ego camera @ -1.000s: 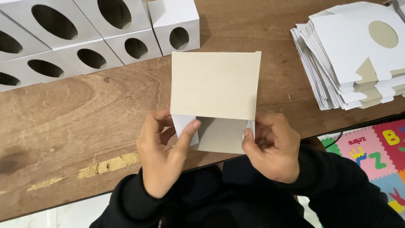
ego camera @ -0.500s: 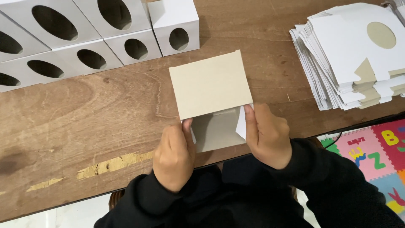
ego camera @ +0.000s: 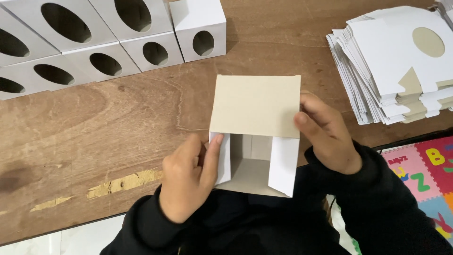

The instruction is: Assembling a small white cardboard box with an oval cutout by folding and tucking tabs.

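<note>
Box now squared, left hand pressing side flap, right hand gripping edge

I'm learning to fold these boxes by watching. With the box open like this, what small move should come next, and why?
Probably fold the two white side flaps inward. The box is open toward the person, its grey top flap raised. The left hand presses the left side flap, the right hand steadies the top flap's edge, and the right side flap stands free.
</note>
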